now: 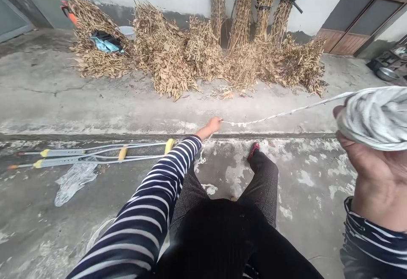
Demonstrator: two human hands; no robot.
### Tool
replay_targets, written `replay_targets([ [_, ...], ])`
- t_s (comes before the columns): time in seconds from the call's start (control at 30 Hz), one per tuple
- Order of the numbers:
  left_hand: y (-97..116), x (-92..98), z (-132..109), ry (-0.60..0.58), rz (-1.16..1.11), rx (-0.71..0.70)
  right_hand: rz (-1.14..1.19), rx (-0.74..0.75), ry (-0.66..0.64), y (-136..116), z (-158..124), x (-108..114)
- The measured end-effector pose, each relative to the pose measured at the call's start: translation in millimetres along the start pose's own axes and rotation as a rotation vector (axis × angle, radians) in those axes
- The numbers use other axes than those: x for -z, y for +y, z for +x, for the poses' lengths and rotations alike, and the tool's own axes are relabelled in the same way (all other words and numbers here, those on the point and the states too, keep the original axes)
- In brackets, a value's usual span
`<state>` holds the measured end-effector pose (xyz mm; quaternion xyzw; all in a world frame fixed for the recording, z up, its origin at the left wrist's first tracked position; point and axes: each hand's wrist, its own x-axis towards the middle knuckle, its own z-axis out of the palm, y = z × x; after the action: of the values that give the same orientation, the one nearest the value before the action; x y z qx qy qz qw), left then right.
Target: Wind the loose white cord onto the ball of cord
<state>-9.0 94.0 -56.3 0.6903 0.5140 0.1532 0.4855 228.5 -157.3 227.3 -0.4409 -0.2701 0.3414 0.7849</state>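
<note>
My left hand [212, 127] is closed on a thin white rope [280, 114], pinching it low in front of me between my knees. A short knotted end hangs below that hand toward the ground. At the right edge my right hand [372, 164] wraps round a thick ball of white rope [378, 118], partly cut off by the frame. The rope runs between the two hands in a slightly sagging line.
Dry plant stalks [171, 54] lie heaped along the wall, with tied bundles [243, 12] upright behind them. On the left are crutches [104, 154] and a clear plastic bag [74, 183]. A low concrete step edge [79, 136] crosses the ground. A metal basin [387, 73] stands far right.
</note>
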Motion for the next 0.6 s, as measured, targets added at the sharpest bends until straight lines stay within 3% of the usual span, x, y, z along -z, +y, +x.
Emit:
replay_targets([
  [0.1,24.8,-37.6,-13.2,-0.153,-0.175,-0.078,-0.05,0.028,-0.162,17.4,-7.1,-15.2],
  [0.2,53.4,-57.0,-37.1,-0.334,-0.454,-0.178,-0.077,-0.131,-0.221,33.3,-3.6,-33.6],
  [0.3,85.5,-49.4,-66.8,-0.351,-0.612,-0.335,-0.068,-0.292,-0.309,45.9,1.9,-53.1],
  [0.4,117.7,-25.6,-89.8,-0.179,-0.71,-0.514,-0.071,-0.387,-0.365,56.5,6.1,-65.3],
  [0.47,134.9,-12.0,-97.2,-0.083,-0.754,-0.603,-0.093,-0.422,-0.353,62.1,9.3,-67.7],
  [0.6,148.2,-8.1,-96.9,-0.082,-0.713,-0.699,-0.103,-0.453,-0.343,64.9,17.1,-63.9],
])
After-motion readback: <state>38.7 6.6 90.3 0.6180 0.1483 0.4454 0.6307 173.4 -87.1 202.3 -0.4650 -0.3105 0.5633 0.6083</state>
